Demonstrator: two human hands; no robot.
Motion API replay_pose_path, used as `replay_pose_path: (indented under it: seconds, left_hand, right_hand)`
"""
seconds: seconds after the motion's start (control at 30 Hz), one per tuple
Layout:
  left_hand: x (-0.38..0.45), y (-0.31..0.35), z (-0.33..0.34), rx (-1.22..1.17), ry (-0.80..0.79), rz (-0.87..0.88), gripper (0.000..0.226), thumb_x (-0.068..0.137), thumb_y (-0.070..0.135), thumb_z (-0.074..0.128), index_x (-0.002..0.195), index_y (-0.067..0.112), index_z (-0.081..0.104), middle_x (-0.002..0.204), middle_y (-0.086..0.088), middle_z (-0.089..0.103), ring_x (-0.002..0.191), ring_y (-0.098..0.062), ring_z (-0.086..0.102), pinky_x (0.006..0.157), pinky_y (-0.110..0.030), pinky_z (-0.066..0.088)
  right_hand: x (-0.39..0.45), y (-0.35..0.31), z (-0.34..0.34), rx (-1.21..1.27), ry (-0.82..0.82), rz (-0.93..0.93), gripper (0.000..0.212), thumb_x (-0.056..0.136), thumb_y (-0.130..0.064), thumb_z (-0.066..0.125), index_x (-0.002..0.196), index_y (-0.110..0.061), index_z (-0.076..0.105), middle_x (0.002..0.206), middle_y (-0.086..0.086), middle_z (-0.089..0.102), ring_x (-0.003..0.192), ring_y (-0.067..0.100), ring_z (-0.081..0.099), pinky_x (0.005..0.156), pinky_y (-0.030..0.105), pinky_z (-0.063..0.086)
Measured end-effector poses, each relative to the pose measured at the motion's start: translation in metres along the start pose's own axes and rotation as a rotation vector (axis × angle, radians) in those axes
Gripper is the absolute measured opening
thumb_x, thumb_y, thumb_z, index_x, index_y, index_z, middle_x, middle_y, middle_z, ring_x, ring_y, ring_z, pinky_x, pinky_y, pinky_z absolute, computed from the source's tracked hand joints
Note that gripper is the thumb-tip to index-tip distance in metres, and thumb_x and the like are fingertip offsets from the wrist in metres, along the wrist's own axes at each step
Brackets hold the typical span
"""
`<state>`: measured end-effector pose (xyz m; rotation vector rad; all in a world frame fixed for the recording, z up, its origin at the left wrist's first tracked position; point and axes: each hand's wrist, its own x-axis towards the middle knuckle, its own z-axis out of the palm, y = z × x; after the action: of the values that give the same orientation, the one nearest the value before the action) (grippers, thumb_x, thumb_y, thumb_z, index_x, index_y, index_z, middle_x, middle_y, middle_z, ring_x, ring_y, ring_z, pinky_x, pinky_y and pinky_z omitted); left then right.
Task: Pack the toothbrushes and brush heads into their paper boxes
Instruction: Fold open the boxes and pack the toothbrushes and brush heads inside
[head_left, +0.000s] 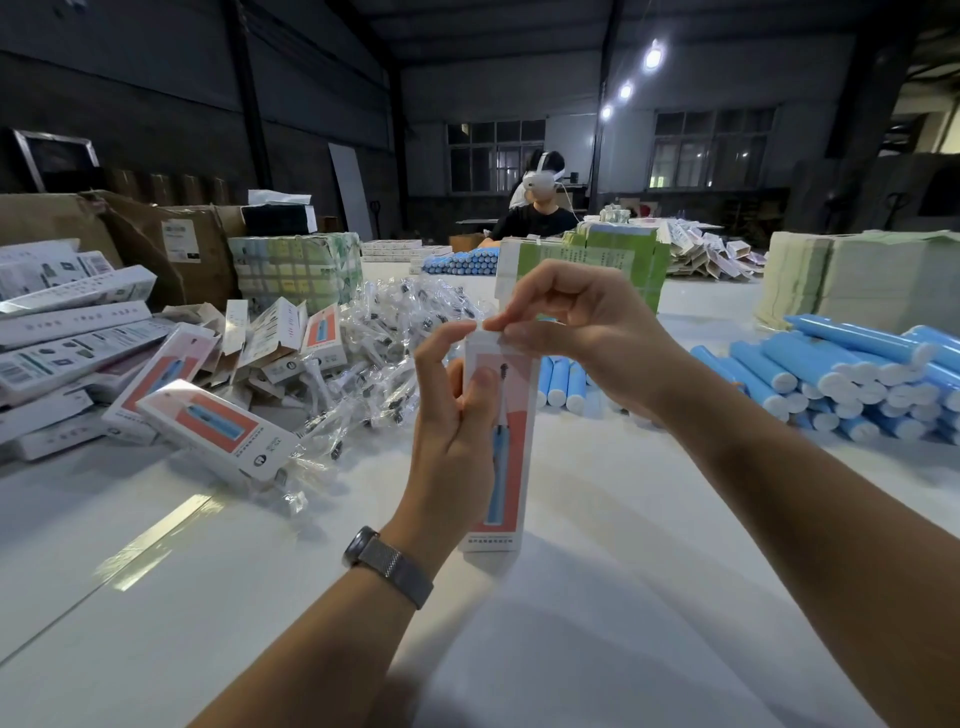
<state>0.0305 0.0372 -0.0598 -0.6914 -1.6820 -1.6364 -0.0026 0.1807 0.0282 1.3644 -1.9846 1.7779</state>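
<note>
White table (156, 597), brown cartons (156, 228) (far left), seated person (537, 218)

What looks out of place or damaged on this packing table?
Nothing looks damaged. The box stands upright in the left hand while the right hand pinches its top flap. The finished boxes at the left lie in a loose, tilted heap over the bagged brush heads, untidy rather than wrong.

The paper box (506, 441), white with a red panel and blue toothbrush print, stands upright mid-worktop; bagged brush heads (384, 332) heaped left, blue toothbrush handles (852, 374) stacked right.
</note>
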Motion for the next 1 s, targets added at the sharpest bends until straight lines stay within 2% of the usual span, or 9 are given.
replay_pose_path:
  seconds: [0.13, 0.3, 0.43, 0.5, 0.6, 0.67, 0.77, 0.87, 1.0]
  left_hand:
    - [0.000, 0.001, -0.002, -0.007, 0.013, -0.032, 0.024, 0.102, 0.031, 0.039, 0.107, 0.054, 0.043, 0.083, -0.004, 0.058, 0.065, -0.012, 0.056, 0.057, -0.024, 0.051]
    - [0.002, 0.000, -0.002, 0.003, 0.068, -0.027, 0.029, 0.105, 0.027, 0.037, 0.104, 0.055, 0.043, 0.077, 0.013, 0.059, 0.061, -0.003, 0.056, 0.054, -0.019, 0.048]
    - [0.002, 0.001, -0.001, 0.021, 0.092, -0.047, 0.028, 0.105, 0.029, 0.037, 0.103, 0.056, 0.043, 0.076, 0.014, 0.059, 0.062, -0.002, 0.056, 0.056, -0.018, 0.049]
    - [0.002, 0.001, 0.001, 0.045, 0.109, -0.049, 0.027, 0.104, 0.029, 0.038, 0.104, 0.056, 0.042, 0.078, 0.012, 0.059, 0.065, -0.002, 0.058, 0.058, -0.019, 0.050]
    - [0.003, 0.002, 0.001, 0.054, 0.159, -0.056, 0.020, 0.101, 0.030, 0.044, 0.110, 0.047, 0.040, 0.091, 0.015, 0.059, 0.082, -0.012, 0.064, 0.069, -0.032, 0.058]
    - [0.003, 0.007, 0.003, 0.036, 0.171, -0.087, 0.024, 0.096, 0.024, 0.045, 0.112, 0.042, 0.041, 0.107, 0.012, 0.058, 0.100, -0.024, 0.063, 0.083, -0.046, 0.059]
    - [0.002, 0.016, 0.007, -0.002, 0.172, -0.130, 0.043, 0.081, 0.008, 0.044, 0.112, 0.038, 0.045, 0.124, -0.012, 0.050, 0.112, -0.038, 0.056, 0.093, -0.057, 0.053]
    - [0.003, 0.016, 0.005, -0.081, 0.102, -0.115, 0.050, 0.075, 0.001, 0.041, 0.114, 0.033, 0.046, 0.112, -0.002, 0.057, 0.100, -0.027, 0.063, 0.076, -0.037, 0.059]
    - [0.000, 0.015, 0.016, -0.224, -0.034, -0.148, 0.065, 0.068, -0.006, 0.041, 0.122, 0.028, 0.048, 0.118, -0.001, 0.060, 0.102, -0.023, 0.065, 0.071, -0.027, 0.056]
  right_hand:
    - [-0.002, 0.002, -0.003, -0.008, -0.036, -0.011, 0.010, 0.082, -0.006, 0.068, 0.091, -0.005, 0.064, 0.090, 0.008, 0.072, 0.094, 0.019, 0.069, 0.085, 0.032, 0.056]
    - [-0.002, 0.009, -0.001, -0.113, -0.071, -0.044, 0.021, 0.093, 0.006, 0.057, 0.109, -0.005, 0.064, 0.105, 0.015, 0.070, 0.099, 0.016, 0.067, 0.087, 0.030, 0.055]
    - [-0.001, 0.007, -0.003, -0.327, -0.091, -0.126, 0.022, 0.093, 0.001, 0.061, 0.111, -0.008, 0.068, 0.102, 0.007, 0.072, 0.098, 0.014, 0.069, 0.086, 0.023, 0.053]
    - [-0.002, 0.010, -0.001, -0.328, -0.042, -0.099, 0.023, 0.091, 0.000, 0.065, 0.111, -0.007, 0.069, 0.103, 0.004, 0.073, 0.099, 0.013, 0.070, 0.089, 0.027, 0.055]
    - [-0.004, 0.022, 0.011, -0.419, 0.101, -0.057, 0.021, 0.090, -0.005, 0.069, 0.109, -0.011, 0.071, 0.103, -0.004, 0.072, 0.099, 0.011, 0.067, 0.086, 0.036, 0.054]
    - [-0.003, 0.029, 0.016, -0.516, 0.185, -0.058, 0.019, 0.091, -0.009, 0.069, 0.109, -0.015, 0.072, 0.100, -0.009, 0.065, 0.092, 0.007, 0.062, 0.076, 0.026, 0.053]
    - [-0.003, 0.034, 0.017, -0.397, 0.149, 0.078, 0.021, 0.094, -0.015, 0.065, 0.115, -0.017, 0.066, 0.098, -0.005, 0.060, 0.073, 0.003, 0.064, 0.065, 0.018, 0.052]
    - [-0.012, 0.036, 0.019, -0.237, 0.054, 0.207, 0.044, 0.089, -0.022, 0.072, 0.128, -0.023, 0.053, 0.108, 0.003, 0.061, 0.085, 0.026, 0.071, 0.076, 0.040, 0.061]
    - [-0.026, 0.021, 0.014, -0.361, 0.096, 0.277, 0.064, 0.088, -0.026, 0.069, 0.144, -0.025, 0.038, 0.119, 0.009, 0.061, 0.099, 0.025, 0.067, 0.089, 0.044, 0.057]
